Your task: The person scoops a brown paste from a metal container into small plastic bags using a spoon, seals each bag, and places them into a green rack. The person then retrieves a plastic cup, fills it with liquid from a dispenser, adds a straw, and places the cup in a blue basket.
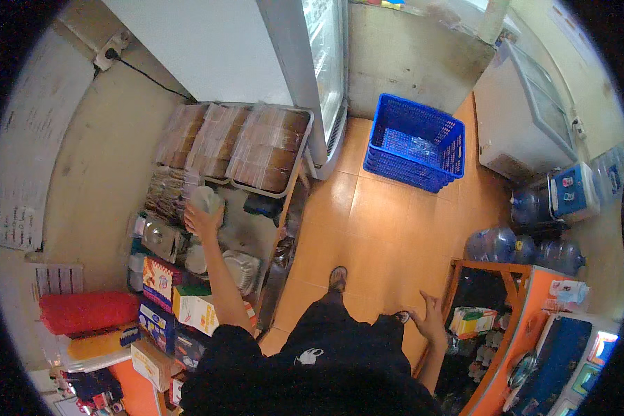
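My left hand (pixel 202 221) reaches over the table on the left, gripping a pale translucent plastic container (pixel 204 199), perhaps a cup or lid. Just beyond it stand trays of plastic-wrapped brown packs (pixel 268 148), and a stack of thin wrapped packets (pixel 166 195) lies beside it. Closer to my body are a stainless steel food pan (pixel 161 238) and clear plastic containers (pixel 242 273). My right hand (pixel 430 317) hangs in the air over the floor near the orange counter, fingers apart and holding nothing.
Stacked blue plastic crates (pixel 416 143) stand on the tiled floor (pixel 353 218). A glass-door refrigerator (pixel 325 78) rises beyond the table, with a white chest freezer (pixel 525 114) at the far right. Water jugs (pixel 491 244) and an orange counter (pixel 535 301) line the right side; cardboard boxes (pixel 195 309) crowd the left.
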The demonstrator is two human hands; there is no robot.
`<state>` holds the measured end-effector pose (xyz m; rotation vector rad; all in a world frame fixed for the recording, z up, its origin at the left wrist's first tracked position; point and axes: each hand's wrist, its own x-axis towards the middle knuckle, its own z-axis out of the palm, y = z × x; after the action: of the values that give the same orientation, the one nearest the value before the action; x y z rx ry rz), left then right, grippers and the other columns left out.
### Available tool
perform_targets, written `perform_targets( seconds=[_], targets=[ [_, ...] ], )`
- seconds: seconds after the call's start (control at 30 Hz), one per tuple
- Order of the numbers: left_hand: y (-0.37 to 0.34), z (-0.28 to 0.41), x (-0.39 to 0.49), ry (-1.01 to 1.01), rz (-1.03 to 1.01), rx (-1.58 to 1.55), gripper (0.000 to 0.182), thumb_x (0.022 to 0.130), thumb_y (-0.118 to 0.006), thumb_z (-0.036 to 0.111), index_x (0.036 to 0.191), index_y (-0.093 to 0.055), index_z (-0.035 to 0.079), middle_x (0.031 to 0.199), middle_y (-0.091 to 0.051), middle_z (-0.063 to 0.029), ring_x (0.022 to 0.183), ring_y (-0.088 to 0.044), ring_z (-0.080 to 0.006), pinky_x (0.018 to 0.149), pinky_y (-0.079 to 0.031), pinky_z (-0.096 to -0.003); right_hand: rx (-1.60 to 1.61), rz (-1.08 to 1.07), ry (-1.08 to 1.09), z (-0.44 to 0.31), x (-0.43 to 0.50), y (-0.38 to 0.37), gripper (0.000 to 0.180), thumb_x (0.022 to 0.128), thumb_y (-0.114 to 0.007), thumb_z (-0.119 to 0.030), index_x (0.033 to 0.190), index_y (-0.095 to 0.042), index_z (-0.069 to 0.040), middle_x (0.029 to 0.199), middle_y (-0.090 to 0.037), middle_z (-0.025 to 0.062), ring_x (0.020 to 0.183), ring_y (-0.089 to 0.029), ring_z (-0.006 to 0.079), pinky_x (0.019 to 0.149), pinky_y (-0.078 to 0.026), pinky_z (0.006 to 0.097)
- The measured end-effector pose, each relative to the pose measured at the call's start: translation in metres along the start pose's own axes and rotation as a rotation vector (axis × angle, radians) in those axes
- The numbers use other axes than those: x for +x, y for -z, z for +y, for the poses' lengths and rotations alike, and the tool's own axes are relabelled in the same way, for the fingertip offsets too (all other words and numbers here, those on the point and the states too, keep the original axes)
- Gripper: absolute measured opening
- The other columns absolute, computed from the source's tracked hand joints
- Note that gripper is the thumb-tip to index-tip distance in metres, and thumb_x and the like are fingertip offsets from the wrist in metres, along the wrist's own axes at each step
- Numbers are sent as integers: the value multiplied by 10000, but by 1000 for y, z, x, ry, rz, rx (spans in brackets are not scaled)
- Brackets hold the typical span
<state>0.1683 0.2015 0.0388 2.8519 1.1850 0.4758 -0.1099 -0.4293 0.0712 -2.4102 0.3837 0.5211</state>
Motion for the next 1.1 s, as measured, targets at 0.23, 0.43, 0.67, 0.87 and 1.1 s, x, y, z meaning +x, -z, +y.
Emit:
perform_targets(
  seconds=[0.23,0.43,0.67,0.87,1.1],
  targets=[
    [-10,-2,3,-80,-43,-86,1075,647,-807,563,1492,-311,121,1510,-347,-194,1382,-346,-418,1112,-256,-622,-77,56,17,16,-17,-7,690,836,-757,-306,1418,-461,-84,1343,-459,224,1267,-471,401,1074,-404,467],
    [-11,58,-61,-339,185,-40,893,709,-777,522,1405,-445,74,1457,-428,-204,1335,-410,-393,1084,-307,-602,-11,41,-43,16,-19,-11,664,834,-751,-316,1396,-492,-74,1313,-500,226,1243,-499,398,1062,-417,456],
    [-74,67,-82,-638,-51,-437,408,815,-726,258,1131,-679,5,1145,-661,-192,1043,-601,-370,957,-462,-468,97,158,-65,51,-38,-26,572,858,-715,-375,1310,-569,-56,1215,-600,198,1147,-545,387,967,-470,448],
    [-97,66,-83,-664,189,-241,268,852,-719,225,986,-695,-7,987,-701,-151,925,-655,-333,811,-532,-445,175,234,-208,104,-76,-15,540,882,-673,-387,1309,-566,-75,1196,-601,179,1184,-525,370,988,-466,441],
    [-6,197,-277,-730,-469,-845,132,838,-734,22,946,-697,-43,890,-701,-122,800,-641,-195,739,-535,-317,453,331,-532,223,-134,-2,446,899,-658,-357,1273,-576,-128,1218,-585,185,1174,-536,384,1013,-449,447]
  ],
)
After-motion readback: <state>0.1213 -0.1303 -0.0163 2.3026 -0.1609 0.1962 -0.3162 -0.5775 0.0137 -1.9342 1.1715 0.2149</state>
